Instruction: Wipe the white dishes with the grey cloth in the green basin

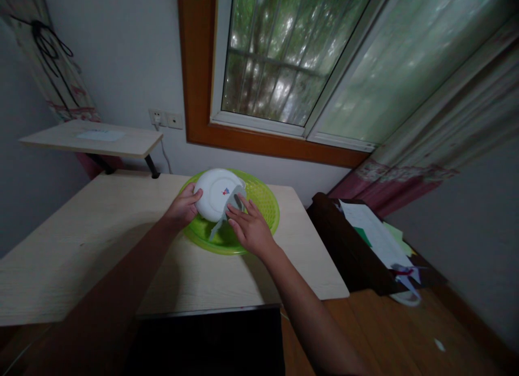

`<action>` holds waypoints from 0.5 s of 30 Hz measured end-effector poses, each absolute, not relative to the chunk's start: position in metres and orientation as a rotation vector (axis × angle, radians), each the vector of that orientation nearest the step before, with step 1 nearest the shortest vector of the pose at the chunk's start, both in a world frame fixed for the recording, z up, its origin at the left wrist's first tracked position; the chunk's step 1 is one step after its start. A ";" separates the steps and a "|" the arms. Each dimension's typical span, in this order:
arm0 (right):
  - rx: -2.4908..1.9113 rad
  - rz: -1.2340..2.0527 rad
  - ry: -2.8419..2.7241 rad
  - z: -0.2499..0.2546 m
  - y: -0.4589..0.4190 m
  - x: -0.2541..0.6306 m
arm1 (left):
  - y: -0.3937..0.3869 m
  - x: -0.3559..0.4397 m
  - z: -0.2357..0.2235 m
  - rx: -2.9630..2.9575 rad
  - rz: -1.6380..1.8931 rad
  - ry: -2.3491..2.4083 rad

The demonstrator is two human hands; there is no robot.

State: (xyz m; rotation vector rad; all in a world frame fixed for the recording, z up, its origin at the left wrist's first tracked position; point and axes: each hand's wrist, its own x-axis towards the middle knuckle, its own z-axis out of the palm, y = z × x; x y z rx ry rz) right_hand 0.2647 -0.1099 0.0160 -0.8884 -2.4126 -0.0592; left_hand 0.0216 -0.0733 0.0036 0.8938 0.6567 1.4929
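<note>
A white bowl (213, 195), its underside turned up towards me, is tilted above a green plastic basket (265, 203). A foot ring and a small blue and red mark show on its base. My left hand (184, 204) grips the bowl's left rim, thumb on the underside. On the right side of the bowl, my right hand (251, 225) presses a grey cloth (234, 199) against the surface with its fingers. One end of the cloth hangs down over the basket. The inside of the bowl is hidden.
The basket rests on a pale wooden table (109, 225). A raised shelf (133, 141) stands at the table's back left. Beyond are a wall socket (158, 118) and a window (279, 57). To the right, a dark brown box-like piece (344, 241) bears papers (375, 230).
</note>
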 end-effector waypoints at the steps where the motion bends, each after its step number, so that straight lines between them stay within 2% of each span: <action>1: -0.863 -0.047 -2.435 0.018 -0.110 0.262 | -0.073 0.021 0.003 0.896 1.485 0.646; 8: -0.803 -0.081 -2.535 0.032 -0.101 0.240 | -0.074 0.023 0.004 0.865 1.419 0.637; 15: -0.971 -0.153 -2.434 0.035 -0.084 0.231 | -0.077 0.023 0.007 0.842 1.399 0.645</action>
